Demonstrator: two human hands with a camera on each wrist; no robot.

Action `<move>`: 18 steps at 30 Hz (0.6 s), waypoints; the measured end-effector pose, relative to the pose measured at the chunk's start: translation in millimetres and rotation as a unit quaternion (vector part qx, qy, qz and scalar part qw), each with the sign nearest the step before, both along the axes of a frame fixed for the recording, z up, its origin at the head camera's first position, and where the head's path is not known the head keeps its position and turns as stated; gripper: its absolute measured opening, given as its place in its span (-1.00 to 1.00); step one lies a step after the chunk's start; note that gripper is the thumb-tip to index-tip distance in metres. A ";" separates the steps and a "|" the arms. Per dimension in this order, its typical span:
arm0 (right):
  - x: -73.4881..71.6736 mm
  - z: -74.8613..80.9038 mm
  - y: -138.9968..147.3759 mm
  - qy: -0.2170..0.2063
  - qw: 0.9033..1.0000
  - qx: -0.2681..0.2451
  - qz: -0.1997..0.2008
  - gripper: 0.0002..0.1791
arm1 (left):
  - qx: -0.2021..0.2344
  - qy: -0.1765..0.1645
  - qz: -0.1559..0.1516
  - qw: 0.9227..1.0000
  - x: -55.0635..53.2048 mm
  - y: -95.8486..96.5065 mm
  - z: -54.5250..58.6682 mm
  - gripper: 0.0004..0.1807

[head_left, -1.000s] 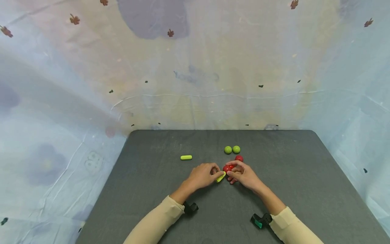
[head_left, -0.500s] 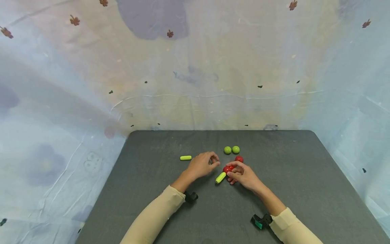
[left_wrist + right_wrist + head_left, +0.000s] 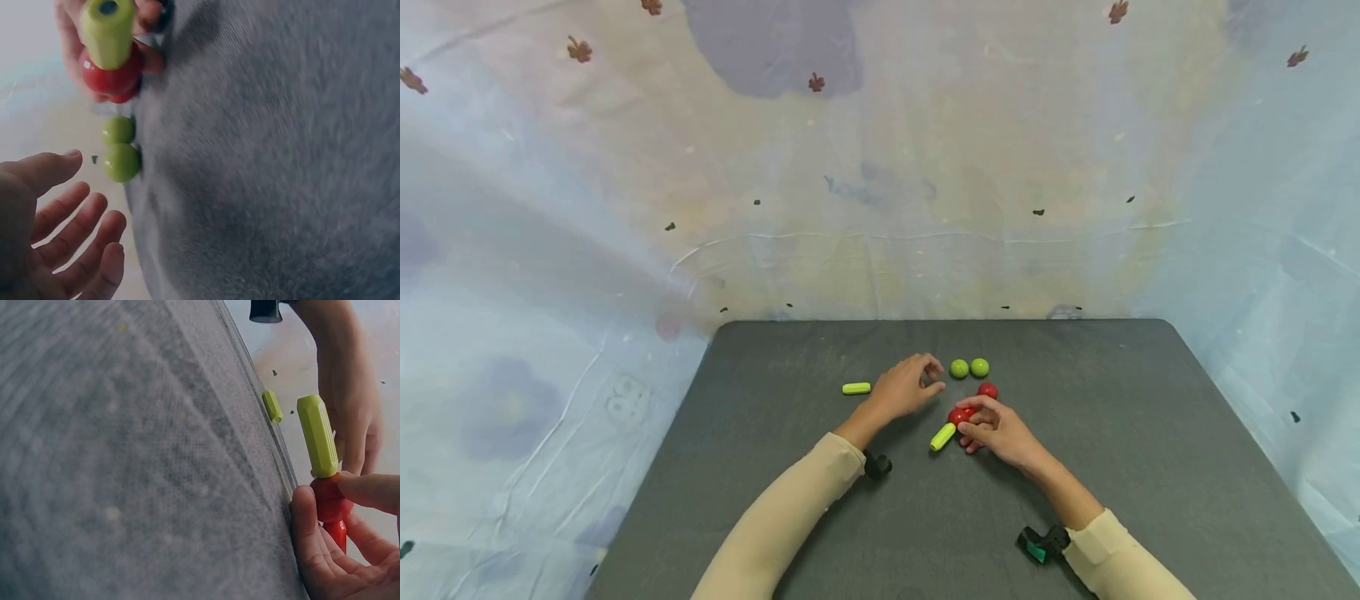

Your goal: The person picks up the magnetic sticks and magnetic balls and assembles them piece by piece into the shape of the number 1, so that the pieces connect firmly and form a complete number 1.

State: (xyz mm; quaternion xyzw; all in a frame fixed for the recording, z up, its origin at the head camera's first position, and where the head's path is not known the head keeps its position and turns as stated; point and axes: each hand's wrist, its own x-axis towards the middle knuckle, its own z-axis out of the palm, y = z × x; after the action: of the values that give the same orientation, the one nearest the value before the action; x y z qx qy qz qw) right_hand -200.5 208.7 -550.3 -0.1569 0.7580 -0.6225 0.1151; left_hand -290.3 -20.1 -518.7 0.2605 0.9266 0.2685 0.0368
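Observation:
My right hand [image 3: 1003,435] pinches a red ball [image 3: 331,500] between thumb and fingers. A grooved yellow-green stick [image 3: 317,436] juts from this ball, and a red stick [image 3: 336,535] leaves its other side. Beyond the fingers lies a second red ball [image 3: 988,391]; whether the red stick joins it is hidden. My left hand [image 3: 901,388] holds nothing, its fingers loosely bent. To its right, on the dark grey table, sit two green balls [image 3: 958,368], side by side and apart from the hand.
Left of my left hand lies a loose yellow-green stick [image 3: 856,388]. The grey table [image 3: 760,467] ends at a patterned cloth backdrop [image 3: 880,275]. Black wrist cameras [image 3: 1043,543] are worn on both forearms.
My left hand has let go of the yellow-green stick by the red ball and moved away from me, toward the green balls. My right hand stays in place.

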 end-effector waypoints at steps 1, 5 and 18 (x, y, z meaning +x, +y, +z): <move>0.1 0.0 0.0 0.000 1.000 0.000 0.000 -0.51 | -0.004 0.003 -0.001 1.000 -1.9 1.0 -0.6 -0.69; 0.3 0.1 0.3 0.001 1.000 -0.001 -0.001 -0.51 | -0.021 0.009 -0.007 1.000 -10.0 4.7 -3.2 -0.65; 0.1 1.0 0.4 -0.001 1.000 -0.001 0.001 -0.51 | -0.039 -0.015 -0.029 0.999 -33.5 15.8 -11.7 -0.47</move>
State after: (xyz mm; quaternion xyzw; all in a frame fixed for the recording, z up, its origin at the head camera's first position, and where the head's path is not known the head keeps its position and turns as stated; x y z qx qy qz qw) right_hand -200.4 209.1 -549.3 -0.1570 0.7570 -0.6235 0.1162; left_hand -323.7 -4.3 -530.4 0.2814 0.9280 0.2344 0.0682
